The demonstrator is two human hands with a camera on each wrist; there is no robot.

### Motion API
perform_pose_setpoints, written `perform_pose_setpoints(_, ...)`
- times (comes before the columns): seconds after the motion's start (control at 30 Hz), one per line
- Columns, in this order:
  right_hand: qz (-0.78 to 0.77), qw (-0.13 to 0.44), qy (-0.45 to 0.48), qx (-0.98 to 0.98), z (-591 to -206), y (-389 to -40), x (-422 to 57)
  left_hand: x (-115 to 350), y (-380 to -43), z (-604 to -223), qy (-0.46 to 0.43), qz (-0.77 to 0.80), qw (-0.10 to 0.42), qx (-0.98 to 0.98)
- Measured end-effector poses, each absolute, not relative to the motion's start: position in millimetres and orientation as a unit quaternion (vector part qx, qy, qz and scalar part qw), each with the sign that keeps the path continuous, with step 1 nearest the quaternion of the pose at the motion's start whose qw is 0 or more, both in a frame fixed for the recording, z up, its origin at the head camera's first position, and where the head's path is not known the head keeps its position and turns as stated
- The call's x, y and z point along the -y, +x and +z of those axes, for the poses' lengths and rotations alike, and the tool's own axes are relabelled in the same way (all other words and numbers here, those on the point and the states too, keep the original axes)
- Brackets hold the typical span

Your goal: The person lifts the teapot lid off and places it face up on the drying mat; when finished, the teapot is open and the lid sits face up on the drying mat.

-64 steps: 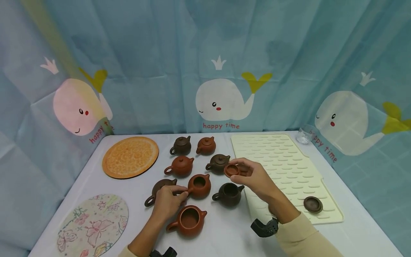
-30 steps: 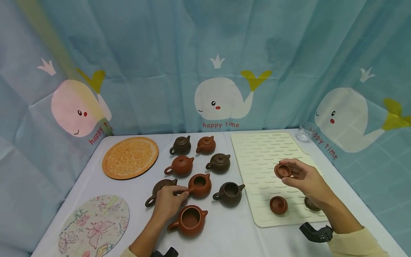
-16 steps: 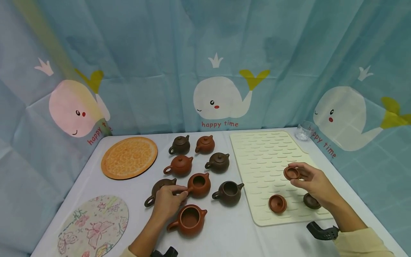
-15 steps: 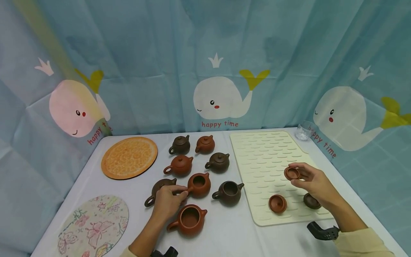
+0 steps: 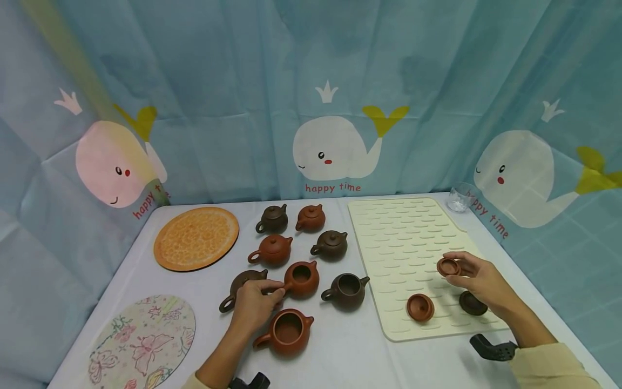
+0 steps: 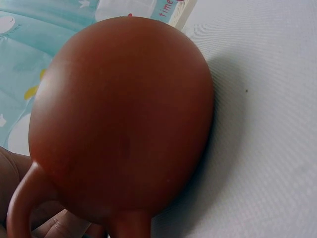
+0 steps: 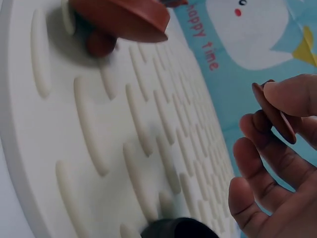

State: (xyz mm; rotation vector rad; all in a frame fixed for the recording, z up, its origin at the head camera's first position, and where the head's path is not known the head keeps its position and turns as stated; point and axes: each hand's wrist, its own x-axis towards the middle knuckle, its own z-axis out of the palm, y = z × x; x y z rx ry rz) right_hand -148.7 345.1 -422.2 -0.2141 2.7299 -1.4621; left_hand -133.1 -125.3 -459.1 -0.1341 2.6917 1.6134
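In the head view my left hand (image 5: 255,305) pinches the handle of an uncovered red-brown teapot (image 5: 309,290) on the table. A larger lidless red-brown teapot (image 5: 296,346) stands nearer me; a red-brown teapot body (image 6: 124,114) fills the left wrist view, partly hiding that hand. Over the cream ridged mat (image 5: 398,237), my right hand (image 5: 486,278) holds a small red-brown lid (image 5: 448,267), hollow side up, between thumb and fingers. The right wrist view shows this lid (image 7: 275,114) edge-on, raised off the mat. Below it lie another red-brown lid (image 5: 420,308) and a dark lid (image 5: 473,303).
A dark lidless teapot (image 5: 347,294) stands between the left hand and the mat. Several lidded teapots, including a dark one (image 5: 330,246), stand farther back. An orange round placemat (image 5: 196,239) and a floral one (image 5: 143,340) lie left. A clear glass (image 5: 460,199) sits back right.
My right hand has carried the lid from beside the teapots rightward over the mat, then slightly lower. One red-brown lid on the mat came into sight. The left hand stays at the handle.
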Motion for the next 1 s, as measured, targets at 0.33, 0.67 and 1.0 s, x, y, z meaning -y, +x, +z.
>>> perform_pose_setpoints(0.33,-0.438,0.045,-0.042,-0.897,-431.5,-153.8,-356.3,125.0,-132.9,-458.6,-0.043,0.517,0.000,-0.855)
perform_pose_setpoints(0.67,-0.395,0.087,-0.026,-0.914,-439.6,-158.3,-361.3,124.8,-133.6,-459.1,-0.043,0.518,0.000,-0.854)
perform_pose_setpoints(1.0,-0.368,0.077,-0.041,-0.926,-442.7,-159.5,-358.8,124.9,-133.4,-458.6,-0.045,0.518,0.000,-0.854)
